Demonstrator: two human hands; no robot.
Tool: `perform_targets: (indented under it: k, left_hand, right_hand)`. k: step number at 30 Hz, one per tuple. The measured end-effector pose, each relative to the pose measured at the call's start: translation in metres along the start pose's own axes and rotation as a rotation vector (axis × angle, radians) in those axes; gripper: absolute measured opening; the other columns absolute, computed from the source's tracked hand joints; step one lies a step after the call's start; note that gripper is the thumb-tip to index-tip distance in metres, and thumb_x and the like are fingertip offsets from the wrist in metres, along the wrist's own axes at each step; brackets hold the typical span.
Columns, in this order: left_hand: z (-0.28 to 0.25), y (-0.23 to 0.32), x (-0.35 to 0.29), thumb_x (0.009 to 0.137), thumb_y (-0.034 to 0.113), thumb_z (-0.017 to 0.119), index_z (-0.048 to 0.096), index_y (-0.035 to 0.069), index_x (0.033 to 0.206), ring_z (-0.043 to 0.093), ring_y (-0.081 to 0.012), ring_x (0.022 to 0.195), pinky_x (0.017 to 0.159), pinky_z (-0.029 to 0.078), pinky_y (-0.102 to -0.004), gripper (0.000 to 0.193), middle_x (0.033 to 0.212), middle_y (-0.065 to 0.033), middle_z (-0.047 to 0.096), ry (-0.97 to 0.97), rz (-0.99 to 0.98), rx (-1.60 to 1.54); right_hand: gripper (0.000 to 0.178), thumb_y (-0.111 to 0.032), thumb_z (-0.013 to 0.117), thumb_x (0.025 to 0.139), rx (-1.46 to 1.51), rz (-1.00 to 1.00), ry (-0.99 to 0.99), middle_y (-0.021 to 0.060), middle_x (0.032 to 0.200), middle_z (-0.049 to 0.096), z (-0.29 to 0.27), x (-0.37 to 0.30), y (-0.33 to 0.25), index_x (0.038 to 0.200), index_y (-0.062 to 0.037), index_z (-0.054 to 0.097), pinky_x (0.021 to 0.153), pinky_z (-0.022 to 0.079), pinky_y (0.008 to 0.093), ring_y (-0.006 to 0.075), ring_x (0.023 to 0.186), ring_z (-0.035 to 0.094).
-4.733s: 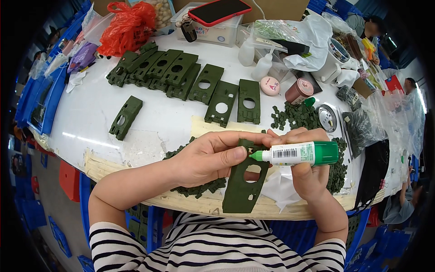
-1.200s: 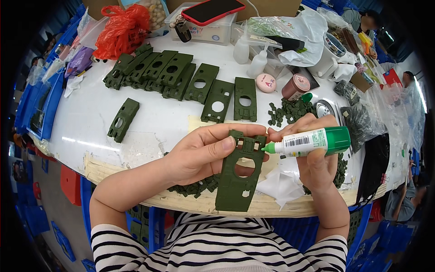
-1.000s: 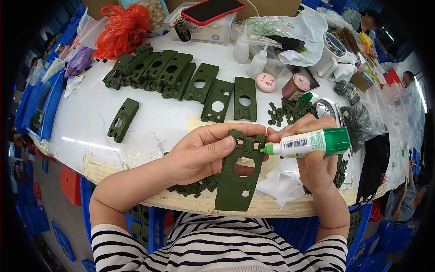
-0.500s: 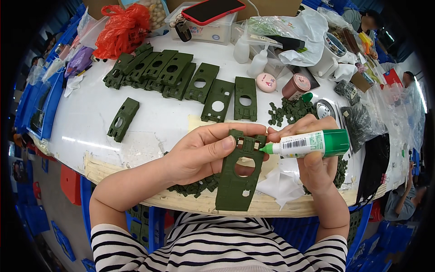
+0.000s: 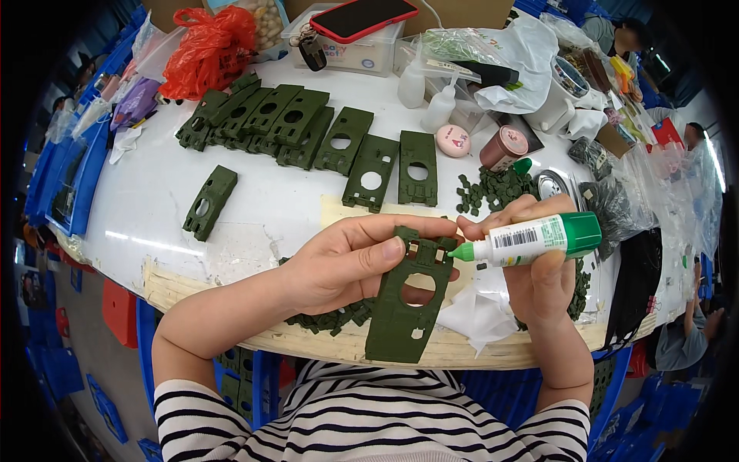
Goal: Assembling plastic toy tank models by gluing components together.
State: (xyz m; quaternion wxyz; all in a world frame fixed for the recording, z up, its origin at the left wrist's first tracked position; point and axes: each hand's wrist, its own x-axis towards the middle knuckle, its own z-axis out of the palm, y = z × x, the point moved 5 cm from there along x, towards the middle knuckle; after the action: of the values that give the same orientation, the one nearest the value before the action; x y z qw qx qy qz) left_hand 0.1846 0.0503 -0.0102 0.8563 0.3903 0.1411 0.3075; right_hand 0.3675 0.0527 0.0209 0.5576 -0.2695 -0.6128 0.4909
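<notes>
My left hand [image 5: 350,260] grips a dark green plastic model tank hull [image 5: 400,316] near its far end, thumb on top and fingers beneath. The hull has a large round hole and smaller square openings. My right hand [image 5: 543,281] is closed round a white glue bottle [image 5: 527,240] with a green base, lying nearly level. Its green nozzle [image 5: 463,252] points left at the hull's far right corner; whether the tip touches cannot be told. Just below the nozzle's collar a small dark green piece [image 5: 482,266] shows.
Several similar hulls [image 5: 369,173] stand in a row farther back, with one hull [image 5: 209,203] apart at left. Small green pieces [image 5: 504,189] lie heaped beyond my right hand. A white tissue [image 5: 477,317] rests at the table edge. Squeeze bottles [image 5: 439,108] and a pink round container [image 5: 453,141] stand behind.
The glue bottle has shifted slightly right, its base end rising a little in the picture. The hull has turned slightly in my left hand, its near end swinging a little left.
</notes>
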Motion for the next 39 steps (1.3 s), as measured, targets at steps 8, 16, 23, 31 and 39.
perform_targets:
  k: [8,16,23,31,39]
  left_hand:
    - [-0.002,0.008,-0.004,0.088,0.040,0.065,0.026,0.005,0.145,0.051,-0.0327,0.123,0.099,0.046,-0.0541,0.078,0.137,-0.0146,0.045,0.019,0.025,0.074]
    - [-0.059,0.066,-0.107,0.077,0.018,0.077,0.026,0.006,0.140,0.050,-0.0331,0.123,0.101,0.047,-0.0503,0.083,0.119,-0.0085,0.050,0.519,0.736,0.436]
    - [-0.089,0.033,-0.183,0.081,0.004,0.069,0.021,0.011,0.138,0.049,-0.0227,0.117,0.098,0.040,-0.0360,0.075,0.120,-0.0065,0.041,1.099,0.621,1.009]
    - [-0.076,0.037,-0.176,0.072,0.019,0.081,0.036,0.006,0.132,0.044,-0.0208,0.096,0.084,0.038,-0.0341,0.076,0.097,-0.0072,0.051,1.324,0.402,1.733]
    - [-0.085,0.056,-0.177,0.074,0.028,0.079,0.044,0.005,0.129,0.044,-0.0259,0.093,0.084,0.038,-0.0378,0.069,0.094,-0.0102,0.056,1.474,0.138,1.962]
  right_hand:
    - [0.051,-0.046,0.061,0.090,0.146,0.020,0.088,0.0117,0.103,0.059,-0.005,0.000,0.003,0.112,-0.0030,0.045,0.090,0.052,0.0431,0.0242,0.099,0.064]
    - [0.049,-0.048,0.056,0.092,0.127,0.029,0.087,0.0092,0.102,0.054,-0.019,-0.001,-0.004,0.112,-0.0053,0.045,0.093,0.050,0.0424,0.0197,0.101,0.059]
    - [0.044,-0.042,0.052,0.096,0.124,-0.005,0.097,0.0109,0.108,0.054,-0.015,-0.005,0.002,0.116,-0.0032,0.045,0.089,0.047,0.0336,0.0203,0.104,0.057]
    - [0.045,-0.038,0.062,0.091,-0.021,-0.047,-0.014,0.0090,0.106,0.051,0.001,-0.007,-0.008,0.114,-0.0014,0.050,0.088,0.047,0.0370,0.0225,0.100,0.058]
    - [0.049,-0.039,0.066,0.088,-0.093,-0.021,-0.046,0.0102,0.104,0.050,0.005,-0.010,-0.016,0.112,0.0015,0.051,0.085,0.049,0.0358,0.0230,0.098,0.059]
